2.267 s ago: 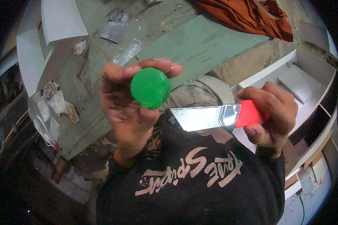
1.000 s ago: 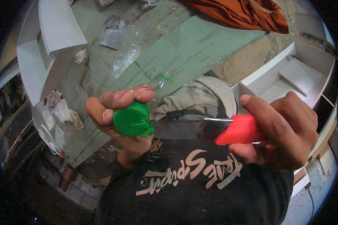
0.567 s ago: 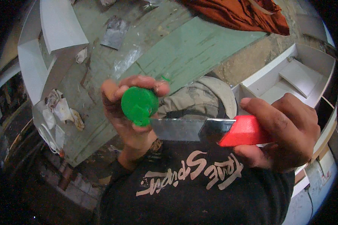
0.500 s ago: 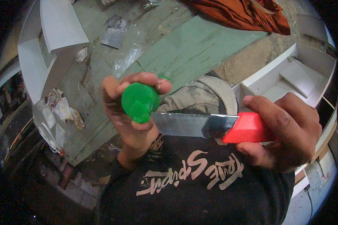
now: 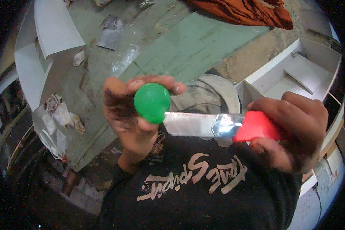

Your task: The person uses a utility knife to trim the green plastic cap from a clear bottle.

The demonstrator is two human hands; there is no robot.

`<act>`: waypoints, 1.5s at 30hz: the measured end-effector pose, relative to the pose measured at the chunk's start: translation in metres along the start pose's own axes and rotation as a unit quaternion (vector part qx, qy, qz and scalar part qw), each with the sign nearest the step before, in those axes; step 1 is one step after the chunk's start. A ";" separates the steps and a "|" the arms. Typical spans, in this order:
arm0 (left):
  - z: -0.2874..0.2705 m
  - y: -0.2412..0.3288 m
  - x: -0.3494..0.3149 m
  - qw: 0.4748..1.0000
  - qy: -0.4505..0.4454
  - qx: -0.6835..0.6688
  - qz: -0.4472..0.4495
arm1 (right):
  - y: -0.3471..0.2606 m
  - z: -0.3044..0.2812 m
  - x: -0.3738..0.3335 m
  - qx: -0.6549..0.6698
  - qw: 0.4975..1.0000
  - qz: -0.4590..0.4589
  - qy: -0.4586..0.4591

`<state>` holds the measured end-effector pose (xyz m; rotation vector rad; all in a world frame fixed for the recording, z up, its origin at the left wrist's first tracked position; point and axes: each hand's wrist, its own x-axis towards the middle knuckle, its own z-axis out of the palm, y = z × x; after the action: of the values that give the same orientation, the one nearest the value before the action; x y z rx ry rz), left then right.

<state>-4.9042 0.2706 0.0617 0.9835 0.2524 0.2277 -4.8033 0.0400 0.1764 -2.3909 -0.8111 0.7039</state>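
Rightward shift over streaked surface (image 5: 172, 50): green disc (image 5: 152, 100) tight in left hand (image 5: 122, 113), knife (image 5: 222, 125) in right hand (image 5: 295, 124)

Glare brightens the blade (image 5: 191, 125), while the dim, grainy view darkens toward its curved rim.

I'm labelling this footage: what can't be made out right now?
Head view:
Far side of the green round piece: hidden by its own face and the left hand.
Rear of the red knife handle: covered by the right hand.
Whether the blade touches the piece: they meet in this single view.
Top of the rust-coloured cloth: cut by the picture's edge.
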 end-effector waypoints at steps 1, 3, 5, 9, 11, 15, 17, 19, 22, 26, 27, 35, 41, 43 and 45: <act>0.002 -0.004 0.002 1.000 -0.008 0.002 0.009 | 0.004 0.006 -0.002 0.023 1.000 0.016 0.007; 0.000 -0.020 0.010 0.999 -0.039 0.010 -0.008 | 0.017 0.021 -0.007 0.104 0.993 0.041 0.027; -0.015 -0.028 0.007 0.996 -0.031 0.079 -0.010 | 0.035 0.054 0.000 0.194 0.980 0.021 0.042; -0.030 -0.070 0.019 0.981 -0.032 0.182 -0.056 | 0.060 0.091 -0.001 0.273 0.952 0.136 0.040; -0.035 -0.102 0.027 0.966 -0.015 0.244 -0.079 | 0.082 0.124 -0.004 0.303 0.934 0.162 0.097; -0.049 -0.143 0.041 0.881 -0.067 0.466 -0.041 | 0.118 0.196 0.004 0.354 0.891 0.251 0.130; -0.055 -0.160 0.044 0.777 -0.183 0.602 0.027 | 0.131 0.229 0.005 0.378 0.861 0.303 0.156; -0.048 -0.161 0.048 0.764 -0.199 0.613 0.010 | 0.131 0.249 0.004 0.413 0.836 0.315 0.175; -0.046 -0.167 0.051 0.762 -0.206 0.613 -0.009 | 0.129 0.270 0.003 0.460 0.802 0.317 0.212; -0.053 -0.176 0.054 0.800 -0.164 0.576 0.015 | 0.125 0.280 0.004 0.485 0.778 0.322 0.237; -0.051 -0.175 0.057 0.799 -0.167 0.577 0.015 | 0.126 0.284 0.005 0.491 0.768 0.327 0.249; -0.048 -0.177 0.048 0.878 -0.029 0.459 -0.135 | 0.107 0.300 0.023 0.493 0.780 0.308 0.230; -0.040 -0.177 0.042 0.876 -0.016 0.460 -0.145 | 0.107 0.313 0.039 0.476 0.800 0.262 0.255; -0.042 -0.178 0.040 0.878 -0.018 0.456 -0.144 | 0.108 0.307 0.039 0.469 0.811 0.276 0.217; -0.044 -0.179 0.038 0.882 -0.021 0.449 -0.143 | 0.108 0.309 0.038 0.469 0.811 0.272 0.220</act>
<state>-4.8684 0.2208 -0.1157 1.8507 0.4788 -0.2163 -4.9236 0.0832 -0.1277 -1.6864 0.4045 0.5230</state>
